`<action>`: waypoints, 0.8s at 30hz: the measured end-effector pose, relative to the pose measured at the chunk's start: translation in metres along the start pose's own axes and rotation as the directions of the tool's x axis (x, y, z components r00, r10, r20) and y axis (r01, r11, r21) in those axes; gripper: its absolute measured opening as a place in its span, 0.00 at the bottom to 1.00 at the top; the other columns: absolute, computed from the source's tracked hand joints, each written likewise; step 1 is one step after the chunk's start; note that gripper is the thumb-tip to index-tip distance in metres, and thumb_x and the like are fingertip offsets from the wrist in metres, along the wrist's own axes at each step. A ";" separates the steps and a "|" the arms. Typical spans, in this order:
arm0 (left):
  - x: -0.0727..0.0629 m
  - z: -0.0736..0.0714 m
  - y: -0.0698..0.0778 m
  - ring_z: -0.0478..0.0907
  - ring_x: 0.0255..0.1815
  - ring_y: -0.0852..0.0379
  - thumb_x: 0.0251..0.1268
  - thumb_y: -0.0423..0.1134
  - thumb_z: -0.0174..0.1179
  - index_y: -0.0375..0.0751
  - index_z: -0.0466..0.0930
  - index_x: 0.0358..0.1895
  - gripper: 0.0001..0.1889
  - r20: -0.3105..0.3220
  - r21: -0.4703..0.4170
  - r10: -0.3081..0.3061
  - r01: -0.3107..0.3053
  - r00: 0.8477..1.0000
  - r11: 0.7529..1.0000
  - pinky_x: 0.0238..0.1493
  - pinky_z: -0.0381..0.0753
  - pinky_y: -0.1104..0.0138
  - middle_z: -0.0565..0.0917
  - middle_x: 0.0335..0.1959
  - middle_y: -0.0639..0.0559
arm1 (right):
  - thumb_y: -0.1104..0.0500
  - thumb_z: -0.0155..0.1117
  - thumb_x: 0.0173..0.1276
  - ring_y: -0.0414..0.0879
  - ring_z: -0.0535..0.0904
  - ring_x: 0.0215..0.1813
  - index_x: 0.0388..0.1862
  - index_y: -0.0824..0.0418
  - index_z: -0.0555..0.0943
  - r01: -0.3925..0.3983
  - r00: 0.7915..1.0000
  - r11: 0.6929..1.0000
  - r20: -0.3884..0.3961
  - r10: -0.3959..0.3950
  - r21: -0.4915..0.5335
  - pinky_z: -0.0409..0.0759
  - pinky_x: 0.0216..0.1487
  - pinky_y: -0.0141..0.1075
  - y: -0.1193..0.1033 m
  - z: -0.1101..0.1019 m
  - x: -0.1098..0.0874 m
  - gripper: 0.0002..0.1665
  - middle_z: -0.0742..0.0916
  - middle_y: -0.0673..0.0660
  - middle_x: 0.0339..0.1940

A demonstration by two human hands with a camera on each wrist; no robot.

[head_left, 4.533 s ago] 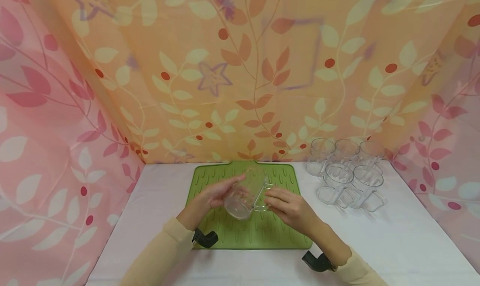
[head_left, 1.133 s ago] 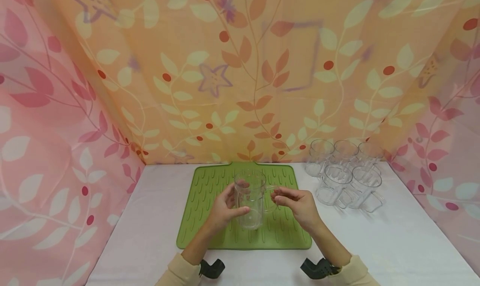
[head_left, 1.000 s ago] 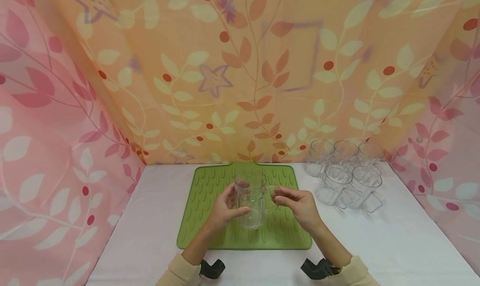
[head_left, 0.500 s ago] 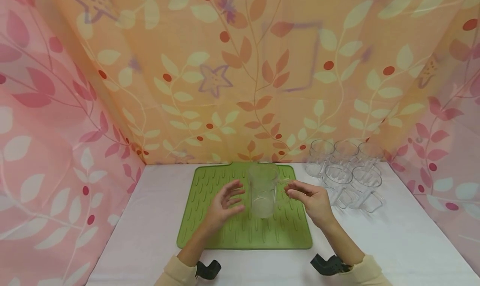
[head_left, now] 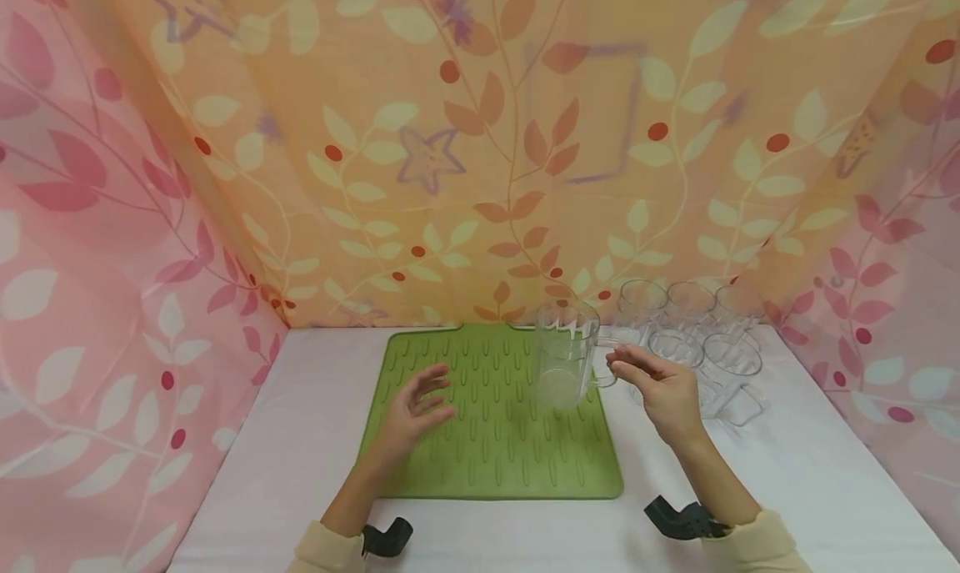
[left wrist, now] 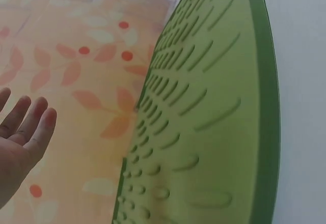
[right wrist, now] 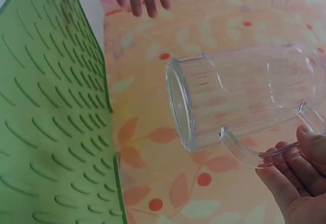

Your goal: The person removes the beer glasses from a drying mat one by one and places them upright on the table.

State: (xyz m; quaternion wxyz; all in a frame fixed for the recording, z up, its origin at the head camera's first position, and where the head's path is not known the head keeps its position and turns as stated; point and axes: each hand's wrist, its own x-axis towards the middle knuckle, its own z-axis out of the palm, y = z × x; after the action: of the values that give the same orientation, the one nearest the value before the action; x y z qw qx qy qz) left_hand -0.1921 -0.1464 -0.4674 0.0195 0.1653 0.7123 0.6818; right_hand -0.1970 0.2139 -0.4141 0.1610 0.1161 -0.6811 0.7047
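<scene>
My right hand (head_left: 663, 389) grips a clear glass mug (head_left: 564, 356) by its handle, fingers and thumb curled round it. The mug hangs upright above the right part of a green ridged drying mat (head_left: 480, 464). In the right wrist view the mug (right wrist: 244, 91) shows its thick round base, and the right hand (right wrist: 300, 178) pinches the handle. My left hand (head_left: 416, 406) holds nothing; its fingers are spread loosely over the left part of the mat. The left wrist view catches that hand (left wrist: 23, 142) at its left edge, fingers extended.
Several more clear mugs (head_left: 731, 360) stand close together on the white tabletop (head_left: 810, 490) at the back right, partly overlapped by the right hand. A patterned orange cloth (head_left: 495, 139) hangs behind the table, with pink cloth (head_left: 82, 323) at both sides.
The left hand has let go of the mug and drawn back to the left. The right hand has carried the mug by its handle to the right, and slightly up in the view.
</scene>
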 end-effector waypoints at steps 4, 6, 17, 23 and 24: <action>-0.002 -0.012 -0.001 0.66 0.70 0.41 0.62 0.31 0.64 0.37 0.61 0.71 0.34 -0.009 0.058 -0.013 0.013 1.000 0.998 0.69 0.69 0.47 0.67 0.71 0.41 | 0.76 0.65 0.60 0.35 0.88 0.39 0.49 0.86 0.77 0.010 0.999 0.999 -0.040 -0.012 -0.032 0.85 0.43 0.26 -0.004 -0.007 0.002 0.19 0.91 0.44 0.34; -0.004 -0.016 -0.002 0.64 0.71 0.38 0.62 0.32 0.64 0.38 0.61 0.72 0.35 -0.011 0.081 -0.014 0.015 1.000 0.997 0.70 0.67 0.46 0.66 0.71 0.40 | 0.76 0.65 0.60 0.35 0.88 0.39 0.49 0.85 0.77 0.014 0.998 0.999 -0.056 -0.016 -0.033 0.85 0.43 0.26 -0.005 -0.011 0.003 0.19 0.91 0.44 0.34; -0.015 -0.024 -0.009 0.65 0.71 0.40 0.60 0.38 0.68 0.42 0.62 0.72 0.37 -0.072 0.259 -0.068 0.085 0.995 0.962 0.71 0.65 0.43 0.67 0.71 0.43 | 0.80 0.64 0.57 0.37 0.89 0.37 0.48 0.89 0.75 0.074 0.986 0.997 -0.151 -0.071 0.014 0.85 0.41 0.26 -0.006 -0.024 0.003 0.19 0.91 0.47 0.33; -0.022 -0.029 -0.012 0.64 0.72 0.41 0.59 0.44 0.69 0.46 0.62 0.72 0.38 -0.094 0.316 -0.098 0.123 0.991 0.941 0.71 0.63 0.42 0.66 0.72 0.43 | 0.80 0.64 0.57 0.35 0.88 0.37 0.49 0.88 0.76 0.149 0.974 0.988 -0.166 -0.153 -0.034 0.84 0.42 0.24 -0.010 -0.033 0.006 0.19 0.91 0.46 0.34; -0.023 -0.030 -0.012 0.64 0.72 0.41 0.59 0.44 0.69 0.45 0.62 0.72 0.39 -0.097 0.320 -0.100 0.127 0.990 0.939 0.71 0.63 0.42 0.66 0.72 0.43 | 0.80 0.64 0.57 0.35 0.88 0.37 0.49 0.88 0.75 0.160 0.972 0.986 -0.169 -0.164 -0.040 0.84 0.41 0.23 -0.012 -0.035 0.007 0.20 0.91 0.46 0.34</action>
State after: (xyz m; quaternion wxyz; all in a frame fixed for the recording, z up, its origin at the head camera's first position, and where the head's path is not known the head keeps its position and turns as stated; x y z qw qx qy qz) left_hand -0.1809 -0.1817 -0.4816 0.0030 0.0977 0.8236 0.5587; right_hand -0.1967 0.2492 -0.4025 0.2775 0.1081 -0.6621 0.6877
